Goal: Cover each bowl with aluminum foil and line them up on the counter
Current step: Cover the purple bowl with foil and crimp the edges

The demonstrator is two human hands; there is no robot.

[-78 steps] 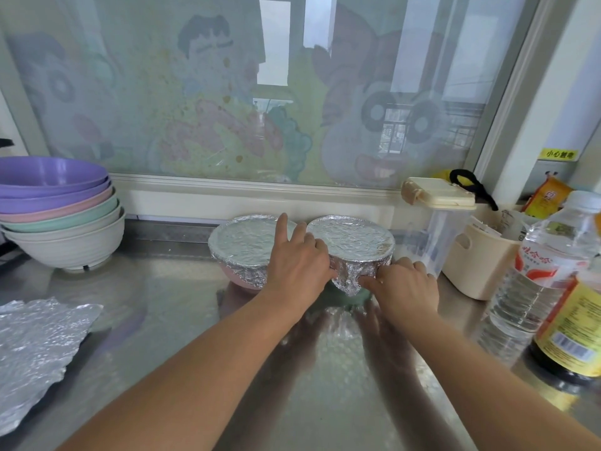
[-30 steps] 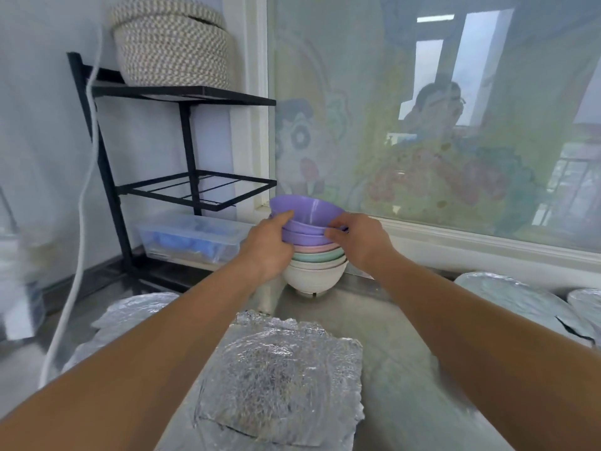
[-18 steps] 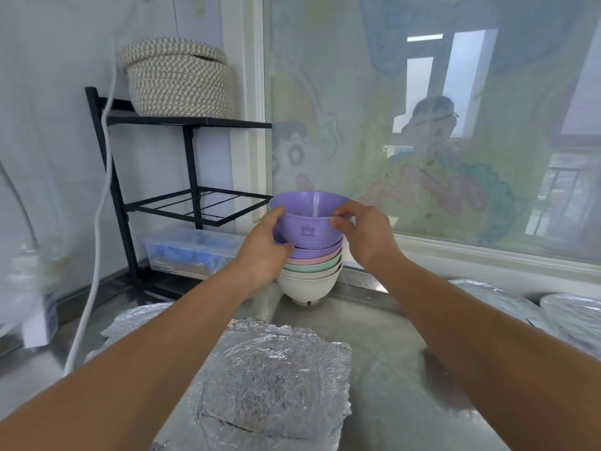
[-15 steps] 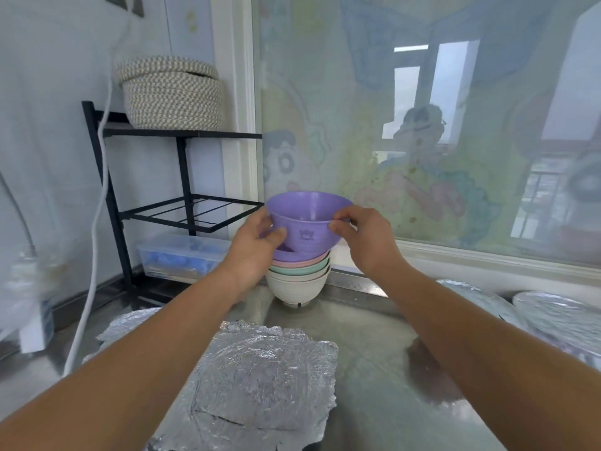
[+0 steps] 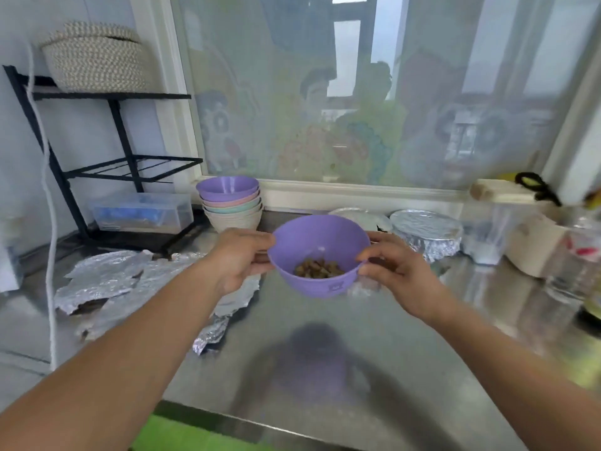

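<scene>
A purple bowl (image 5: pixel 318 236) with brown food bits in its bottom hangs above the steel counter (image 5: pixel 325 336), tilted toward me. My left hand (image 5: pixel 239 258) grips its left rim and my right hand (image 5: pixel 388 265) grips its right rim. Behind it at the window stand two foil-covered bowls: one (image 5: pixel 426 234) in full view, the other (image 5: pixel 361 218) half hidden by the held bowl. A stack of uncovered bowls (image 5: pixel 231 203), purple on top, stands at the back left. Crumpled foil sheets (image 5: pixel 130 281) lie on the counter to the left.
A black wire rack (image 5: pixel 107 157) with a woven basket (image 5: pixel 94 56) and a clear plastic box (image 5: pixel 143 213) fills the left corner. A white cord (image 5: pixel 48 222) hangs at left. Clear containers, a cream tub (image 5: pixel 533 245) and bottles crowd the right side.
Both hands lifted the top purple bowl off the stack and carried it right and toward me, over the middle of the counter. The view swung right.
</scene>
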